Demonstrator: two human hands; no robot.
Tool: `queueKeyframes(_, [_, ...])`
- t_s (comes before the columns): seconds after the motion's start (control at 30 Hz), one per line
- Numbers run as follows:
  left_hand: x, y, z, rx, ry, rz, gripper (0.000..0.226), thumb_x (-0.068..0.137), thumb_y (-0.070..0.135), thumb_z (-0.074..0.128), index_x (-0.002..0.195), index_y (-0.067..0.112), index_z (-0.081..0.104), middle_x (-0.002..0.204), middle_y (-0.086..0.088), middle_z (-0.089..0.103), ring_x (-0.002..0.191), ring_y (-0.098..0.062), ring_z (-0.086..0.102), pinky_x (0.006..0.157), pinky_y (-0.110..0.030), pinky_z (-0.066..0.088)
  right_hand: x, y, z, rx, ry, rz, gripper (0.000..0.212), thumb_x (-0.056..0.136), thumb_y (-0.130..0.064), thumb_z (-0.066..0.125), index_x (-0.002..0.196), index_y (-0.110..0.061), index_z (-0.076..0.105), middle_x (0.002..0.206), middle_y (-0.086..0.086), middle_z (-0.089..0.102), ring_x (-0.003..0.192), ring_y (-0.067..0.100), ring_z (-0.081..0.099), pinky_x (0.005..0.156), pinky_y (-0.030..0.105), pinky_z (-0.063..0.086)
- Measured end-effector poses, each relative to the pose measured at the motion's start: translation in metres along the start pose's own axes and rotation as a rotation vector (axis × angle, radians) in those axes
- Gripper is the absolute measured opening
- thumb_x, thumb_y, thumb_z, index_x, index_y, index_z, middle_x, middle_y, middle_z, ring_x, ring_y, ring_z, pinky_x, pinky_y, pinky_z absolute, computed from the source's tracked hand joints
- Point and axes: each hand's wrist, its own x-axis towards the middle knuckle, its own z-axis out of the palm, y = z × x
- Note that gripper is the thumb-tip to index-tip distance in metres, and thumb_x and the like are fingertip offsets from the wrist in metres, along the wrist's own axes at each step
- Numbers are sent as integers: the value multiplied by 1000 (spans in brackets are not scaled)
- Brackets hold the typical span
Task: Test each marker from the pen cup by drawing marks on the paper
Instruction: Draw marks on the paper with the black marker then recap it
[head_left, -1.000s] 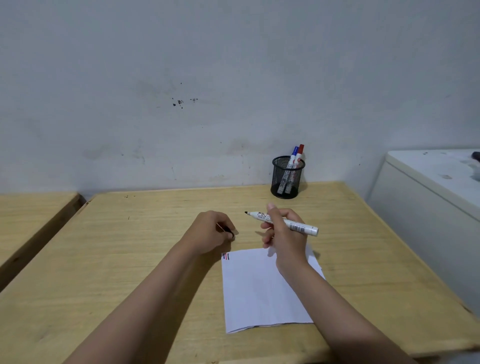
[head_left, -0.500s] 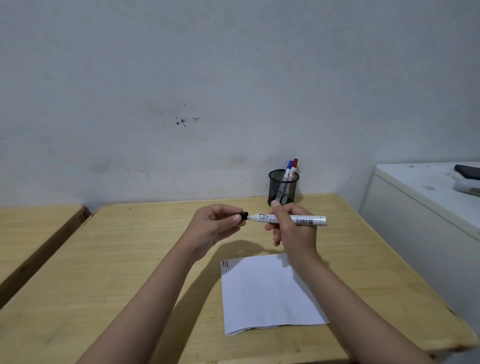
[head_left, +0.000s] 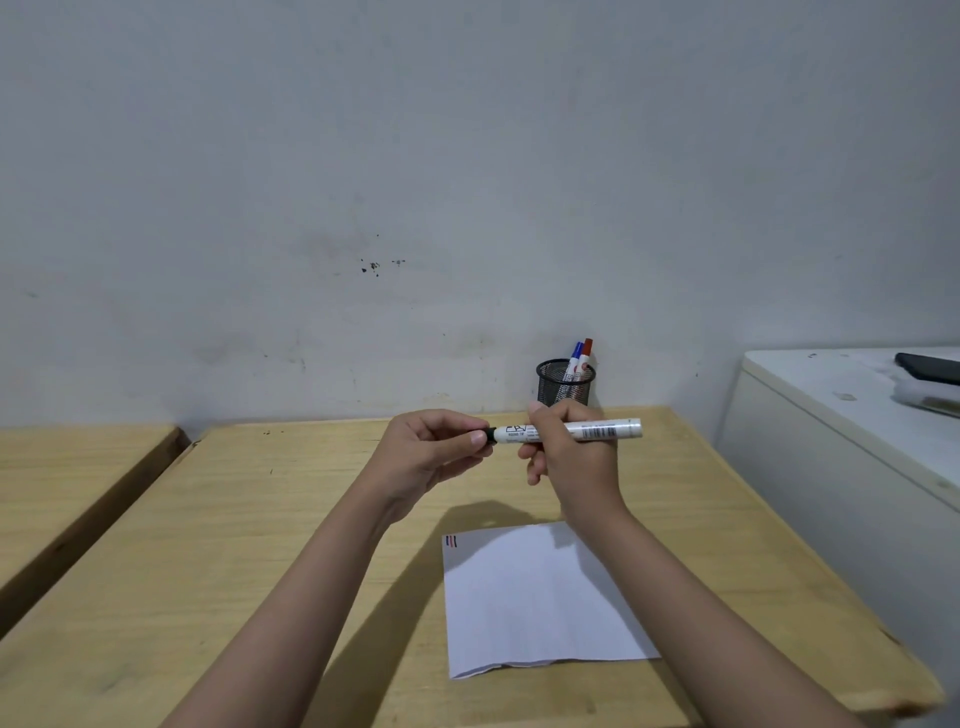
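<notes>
- Right hand (head_left: 574, 457): raised above the worktop (head_left: 249, 519), between the pen cup (head_left: 565, 383) and the paper (head_left: 535, 597); fingers wrapped around the barrel of a white marker (head_left: 597, 431), thumb on top, forearm reaching in from the lower right.
- White marker: held level, its long axis running left to right, in front of the pen cup; black cap (head_left: 488, 435) at its left end.
- Left hand (head_left: 431, 452): left of the marker at the same height; thumb and fingers pinched on the black cap, forearm reaching in from the lower left.
- Pen cup: black mesh, at the worktop's far edge by the wall; a blue-capped marker (head_left: 575, 354) and a red-capped marker (head_left: 587, 351) stand in it, leaning right.
- Paper: flat on the worktop, nearer the viewer than the pen cup; short blue, red and dark marks (head_left: 452, 541) at its far left corner.
</notes>
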Motion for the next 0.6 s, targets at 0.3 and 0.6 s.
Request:
queueKeyframes(0.3, [1,8,6,-37,44,98,18,77,-7,62,74,8,73,67,-3,73,63,-14,69,75,-22,58,8,-9,11,97,24,-11,36,88,-8,60,56,-10,44,35,-4,49,34,12,47,36,24,42])
queueKeyframes(0.6, [23,19,-1,232,274,225,14,73,1,73,82,10,68,68,-9,61,61,-14,59,58,-18,44,25,-23,1,-231,-258,351,40,78,-42,71,76,-4,60,60,8,61,39,8,48,41,25,49])
